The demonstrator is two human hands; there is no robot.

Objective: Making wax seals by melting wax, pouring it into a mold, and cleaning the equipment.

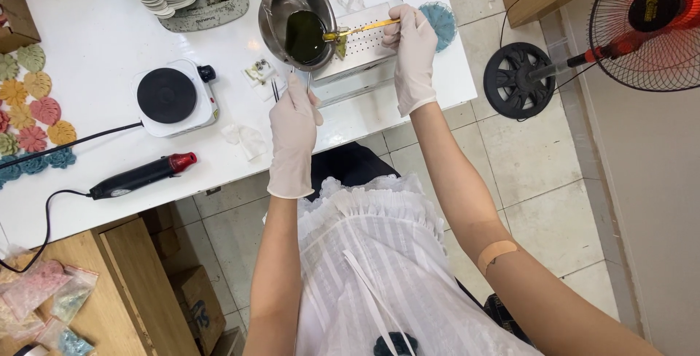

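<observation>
Both my hands wear white gloves. My left hand grips the handle of a small steel pot that holds dark green liquid. My right hand holds gold tweezers that reach to the pot's rim, pinching a small greenish piece just outside the liquid. Under the tweezers lies a perforated white tray on the white table. A thin pair of metal tweezers lies by my left hand.
A white hot plate with a black top sits left of the pot. A black and red heat tool lies near the table's front edge. Coloured leaf shapes line the left side. A standing fan is on the floor, right.
</observation>
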